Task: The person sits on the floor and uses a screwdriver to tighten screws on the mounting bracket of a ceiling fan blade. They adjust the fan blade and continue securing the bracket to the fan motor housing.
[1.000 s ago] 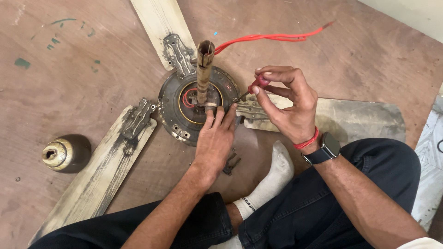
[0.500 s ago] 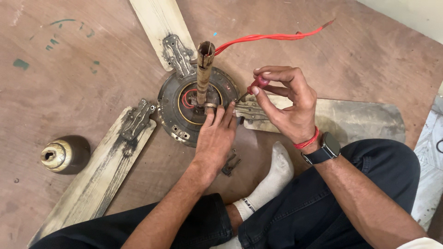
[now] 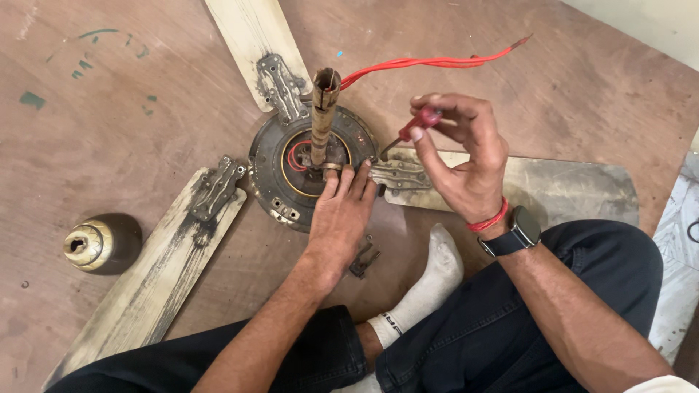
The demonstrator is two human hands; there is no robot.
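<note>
Red-handled screwdriver (image 3: 416, 124) is being gripped by right hand (image 3: 466, 164); left hand (image 3: 341, 215), open, is steadying motor (image 3: 291, 185), mid-frame; tip should be staying seated squarely.

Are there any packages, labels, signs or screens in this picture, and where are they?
Smartwatch: on the right wrist beside a red thread band, dark rounded-square face, black strap; screen looks dark.
Sock: white, with small dark printed lettering near the cuff.
No packages or signs in view.
</note>
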